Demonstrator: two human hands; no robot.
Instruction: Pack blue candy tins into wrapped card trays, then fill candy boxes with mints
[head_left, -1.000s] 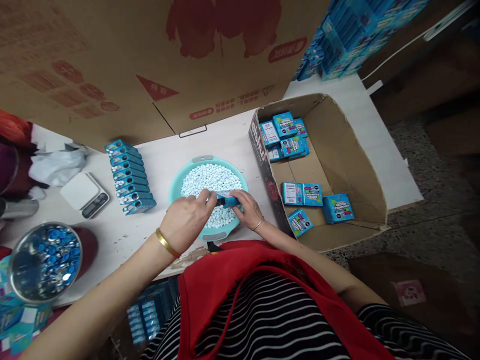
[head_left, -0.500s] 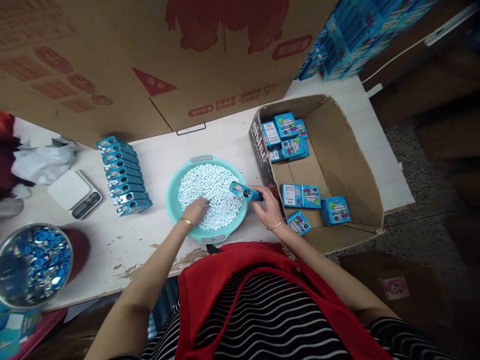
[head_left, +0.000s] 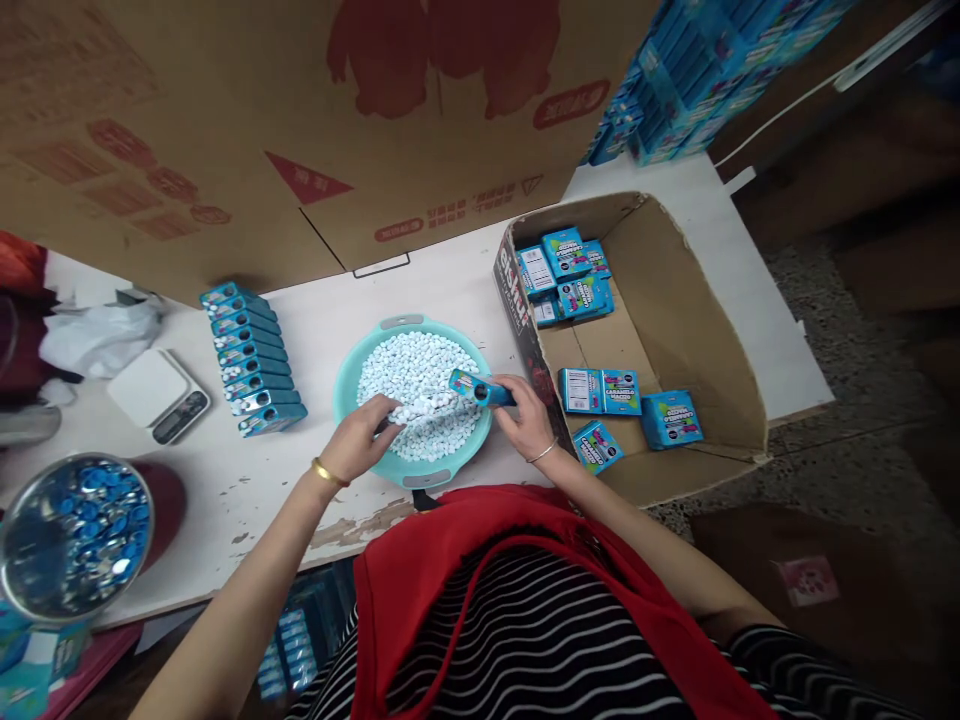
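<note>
A turquoise basin (head_left: 346, 385) with grey handles holds many small pale candies (head_left: 416, 352). Over it, my left hand (head_left: 364, 436) is closed on the handle of a small scoop, most of which is covered by the heap of candies (head_left: 427, 406) on it. The scoop's tip points right, close to a small blue candy box (head_left: 491, 392). My right hand (head_left: 528, 420) grips that box above the basin's right rim. A dark round opening shows on the box's upward side, and its printed flap end faces left.
A row of blue boxes (head_left: 255, 365) stands left of the basin, beside a white scale (head_left: 154, 388) and a metal pot (head_left: 142, 490) of blue and silver pieces. An open carton (head_left: 660, 290) with several blue boxes is on the right. A large carton (head_left: 247, 100) stands behind.
My left hand has risen out of the candies and shifted left, bringing up a loaded scoop. The box in my right hand has moved slightly left.
</note>
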